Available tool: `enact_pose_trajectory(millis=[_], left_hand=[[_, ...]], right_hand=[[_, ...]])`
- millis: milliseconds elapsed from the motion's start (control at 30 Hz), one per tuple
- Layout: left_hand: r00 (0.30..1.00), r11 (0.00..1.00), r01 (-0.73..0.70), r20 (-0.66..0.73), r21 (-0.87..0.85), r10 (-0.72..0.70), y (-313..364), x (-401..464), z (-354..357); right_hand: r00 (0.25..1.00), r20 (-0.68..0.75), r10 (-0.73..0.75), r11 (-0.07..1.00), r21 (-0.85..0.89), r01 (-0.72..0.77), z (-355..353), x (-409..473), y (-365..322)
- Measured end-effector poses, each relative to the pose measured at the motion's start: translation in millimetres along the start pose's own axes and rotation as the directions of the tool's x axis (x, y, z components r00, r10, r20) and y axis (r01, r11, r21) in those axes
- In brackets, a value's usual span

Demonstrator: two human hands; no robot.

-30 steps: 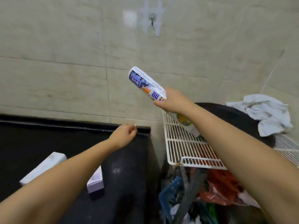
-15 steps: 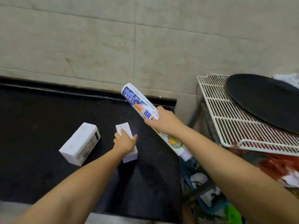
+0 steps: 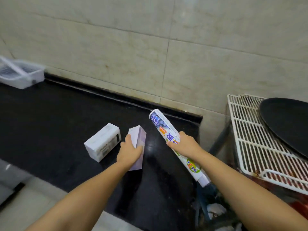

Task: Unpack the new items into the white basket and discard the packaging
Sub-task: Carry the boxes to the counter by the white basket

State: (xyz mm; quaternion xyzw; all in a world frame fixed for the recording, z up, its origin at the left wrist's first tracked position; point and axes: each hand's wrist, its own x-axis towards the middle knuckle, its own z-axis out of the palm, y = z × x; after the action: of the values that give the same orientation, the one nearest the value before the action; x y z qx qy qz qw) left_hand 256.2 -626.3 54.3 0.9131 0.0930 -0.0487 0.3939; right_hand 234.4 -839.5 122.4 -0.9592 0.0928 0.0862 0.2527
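**Hands gripping a box and a printed roll above the black table**

Fingers of the left hand (image 3: 129, 153) are curling round the small pale lilac cardboard box (image 3: 137, 147), its grip closing on the box as it is sitting on the glossy black stone table (image 3: 50, 124). Just beside it to the left, a white rectangular carton (image 3: 103, 144) is lying on its side. The right hand (image 3: 185, 145) is clasping the long white printed tube-shaped roll (image 3: 175, 144) at its middle, tilting it with the top end towards the tiled wall (image 3: 150, 55). The white plastic basket (image 3: 21, 75) is standing at the table's far left, well apart from both hands. A white wire rack (image 3: 250, 139) is carrying a dark round tray (image 3: 286, 124) at right.
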Motion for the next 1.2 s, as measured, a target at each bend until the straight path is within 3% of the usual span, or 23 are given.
enact_pose_trajectory(millis=[133, 267, 400, 533, 800, 1000, 1200], left_hand=[[0.98, 0.995, -0.069, -0.191, -0.071, 0.054, -11.6, -16.6, -65.6], [0.943, 0.995, -0.093, -0.323, -0.034, 0.078, -48.9, -38.5, -144.9], [0.893, 0.999, 0.036, -0.448, -0.033, -0.047, -100.1, -67.7, -208.5], [0.832, 0.994, 0.08, -0.545, -0.069, -0.104, -154.6, -100.8, -261.4], [0.777, 0.981, 0.187, -0.603, -0.048, -0.178, -260.6, -115.0, -376.0], [0.8, 0.983, 0.18, -0.578, -0.023, -0.16, -321.8, -86.4, -451.2], [0.841, 0.988, 0.143, -0.52, -0.052, -0.15, -346.3, -22.2, -475.6]], right_hand=[[0.99, 0.007, -0.142, 0.988, 0.066, 0.141, 4.6, 8.7, -56.0], [0.953, 0.054, -0.298, 0.951, 0.105, 0.292, 25.5, 3.5, -127.5], [0.885, 0.126, -0.448, 0.893, 0.115, 0.436, 57.0, -13.3, -199.1], [0.828, 0.18, -0.53, 0.848, 0.094, 0.522, 95.5, -31.6, -268.3], [0.768, 0.232, -0.597, 0.8, 0.103, 0.591, 180.2, -51.5, -399.5], [0.784, 0.239, -0.574, 0.819, 0.133, 0.559, 231.2, -49.9, -478.1], [0.816, 0.26, -0.516, 0.853, 0.071, 0.516, 260.7, -5.0, -523.3]])
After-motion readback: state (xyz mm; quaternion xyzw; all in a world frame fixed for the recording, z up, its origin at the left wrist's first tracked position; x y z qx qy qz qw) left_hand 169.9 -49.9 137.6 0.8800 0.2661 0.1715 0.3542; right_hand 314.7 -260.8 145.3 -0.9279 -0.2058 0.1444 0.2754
